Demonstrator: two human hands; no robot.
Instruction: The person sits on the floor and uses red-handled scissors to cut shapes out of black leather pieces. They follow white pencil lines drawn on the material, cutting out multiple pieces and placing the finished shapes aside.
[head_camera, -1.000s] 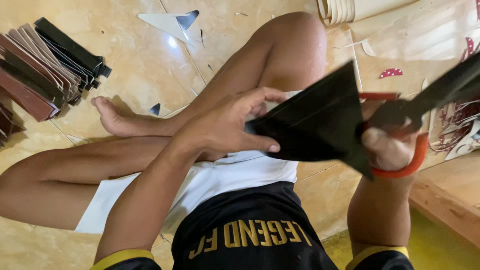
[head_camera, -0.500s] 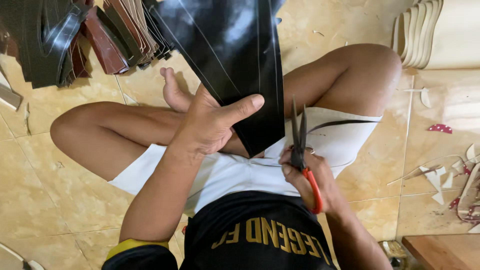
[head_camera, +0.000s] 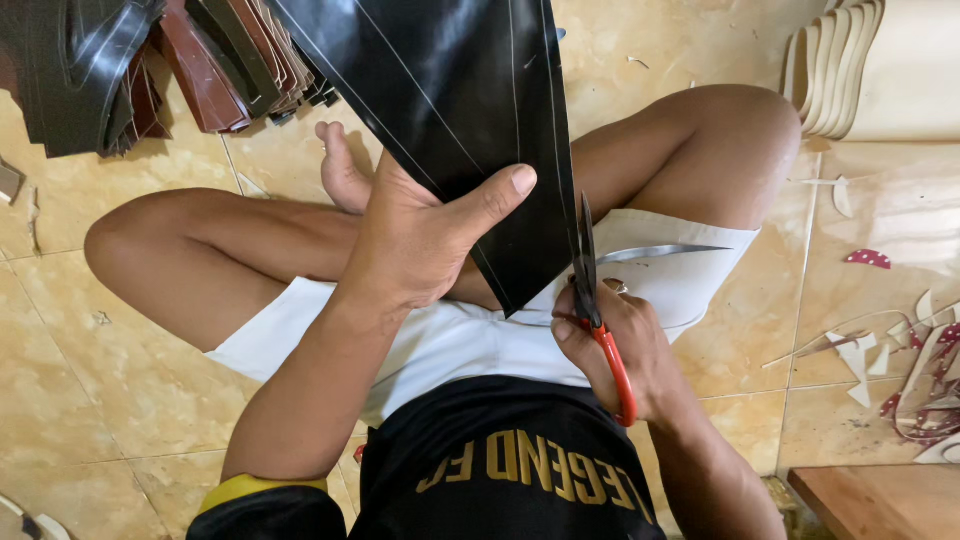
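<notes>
The left hand (head_camera: 415, 245) pinched the black sheet (head_camera: 450, 110) taut above the lap, thumb on top, so the scissors (head_camera: 592, 300) gripped in the right hand (head_camera: 615, 350) met its edge.

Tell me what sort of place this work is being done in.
Probably a small home workshop for cutting leather-like sheet. The person sits on a tiled floor, stacked brown and black strips lie nearby, offcuts litter the tiles, and the right hand works red-handled scissors along a black sheet.
</notes>
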